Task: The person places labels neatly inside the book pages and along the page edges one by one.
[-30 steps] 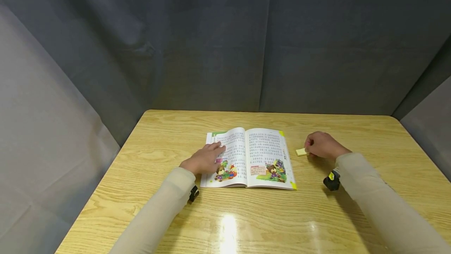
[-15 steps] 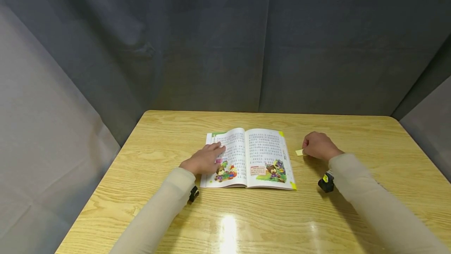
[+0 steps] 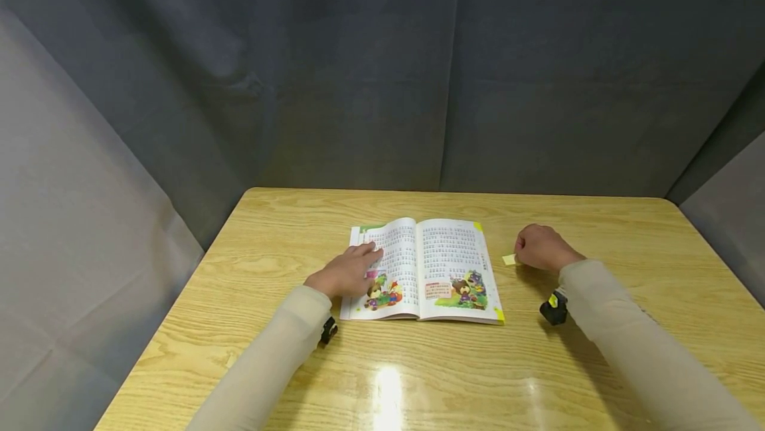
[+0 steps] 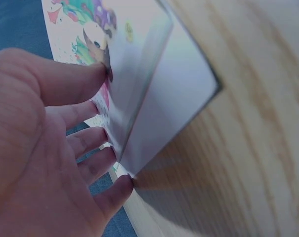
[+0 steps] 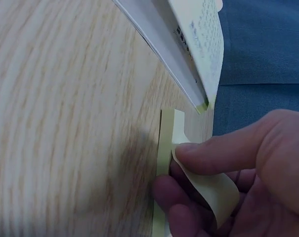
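Observation:
An open picture book [image 3: 454, 255] with printed text and cartoon animals lies on the table. My left hand [image 3: 346, 273] rests on its left page, fingers spread; in the left wrist view the thumb [image 4: 75, 81] and fingertips touch the page near its edge. Right of the book, my right hand [image 3: 544, 247] is at a small pad of yellow sticky notes [image 3: 509, 259]. Seen from the right wrist, the thumb and fingers pinch a curled top sheet [image 5: 218, 192], lifted partly from the pad, whose edge [image 5: 165, 143] faces the camera. The fingers hide part of the pad.
The light wooden table [image 3: 269, 364] extends around the book on all sides. A dark curtain [image 3: 358, 72] hangs behind its far edge, and pale cloth [image 3: 72, 218] hangs at the left. Black wrist devices [image 3: 554, 309] sit under both sleeves.
My right hand has shifted slightly left over the sticky note pad, covering more of it. The left hand and the book stay where they were.

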The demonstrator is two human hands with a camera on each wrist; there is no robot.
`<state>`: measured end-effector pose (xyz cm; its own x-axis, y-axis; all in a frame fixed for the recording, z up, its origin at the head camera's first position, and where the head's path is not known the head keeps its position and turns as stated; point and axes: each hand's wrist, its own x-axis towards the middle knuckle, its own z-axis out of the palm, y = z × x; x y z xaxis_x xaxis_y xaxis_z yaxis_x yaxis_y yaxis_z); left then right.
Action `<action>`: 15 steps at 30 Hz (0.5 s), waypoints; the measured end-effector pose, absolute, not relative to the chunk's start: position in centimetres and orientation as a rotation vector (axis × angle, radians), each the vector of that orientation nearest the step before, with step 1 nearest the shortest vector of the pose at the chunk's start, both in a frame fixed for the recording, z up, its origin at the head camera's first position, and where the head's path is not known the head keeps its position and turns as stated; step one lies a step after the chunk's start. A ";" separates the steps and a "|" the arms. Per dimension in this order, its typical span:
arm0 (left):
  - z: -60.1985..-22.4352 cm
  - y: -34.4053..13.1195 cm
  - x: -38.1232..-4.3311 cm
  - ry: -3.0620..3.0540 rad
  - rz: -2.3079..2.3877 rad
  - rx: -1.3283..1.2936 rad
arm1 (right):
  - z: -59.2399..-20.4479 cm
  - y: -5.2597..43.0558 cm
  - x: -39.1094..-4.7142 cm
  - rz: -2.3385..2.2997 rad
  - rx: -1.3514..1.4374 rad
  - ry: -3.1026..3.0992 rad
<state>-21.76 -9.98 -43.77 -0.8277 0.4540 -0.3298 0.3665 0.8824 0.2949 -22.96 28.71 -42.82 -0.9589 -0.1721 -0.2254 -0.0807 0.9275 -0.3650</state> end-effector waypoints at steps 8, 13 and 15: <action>-43.7 -10.1 -21.8 2.656 0.298 0.603 | -42.5 28.7 -22.9 -0.526 -0.215 2.808; -43.8 -10.1 -21.9 2.656 0.297 0.598 | -42.5 28.8 -23.1 -0.532 -0.214 2.804; -43.8 -10.0 -21.9 2.656 0.294 0.597 | -42.5 28.8 -23.0 -0.533 -0.215 2.799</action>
<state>-21.88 -10.04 -43.85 -0.8283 0.4484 -0.3358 0.3641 0.8865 0.2856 -23.04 28.81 -42.53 -0.9488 -0.1969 -0.2470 -0.0923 0.9207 -0.3793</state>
